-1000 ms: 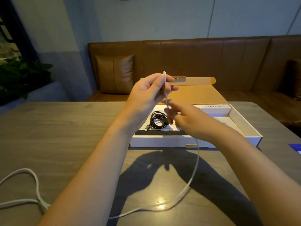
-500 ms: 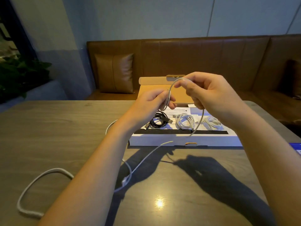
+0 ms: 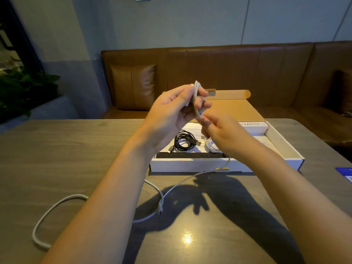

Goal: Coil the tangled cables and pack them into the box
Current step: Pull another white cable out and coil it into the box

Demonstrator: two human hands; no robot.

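Note:
My left hand [image 3: 175, 113] is raised above the table and holds small loops of a white cable [image 3: 196, 100] between thumb and fingers. Just below it, my right hand [image 3: 219, 134] pinches the same cable, which hangs down past the box front and trails in a long slack curve [image 3: 57, 204] across the table to the left. The open white box [image 3: 190, 165] lies behind my hands. Inside it sit a coiled black cable [image 3: 183, 142] and a coiled white cable [image 3: 210, 146], partly hidden by my right hand.
The grey wooden table [image 3: 66, 149] carries the box, whose brown lid [image 3: 228, 96] folds back away from me. A blue item [image 3: 345, 173] lies at the table's right edge. A brown bench seat with a cushion [image 3: 133, 86] runs behind the table.
My right hand dropped from beside the lid to just under my left hand, laying another loop there. My left hand rose. The slack cable on the table has slid rightward.

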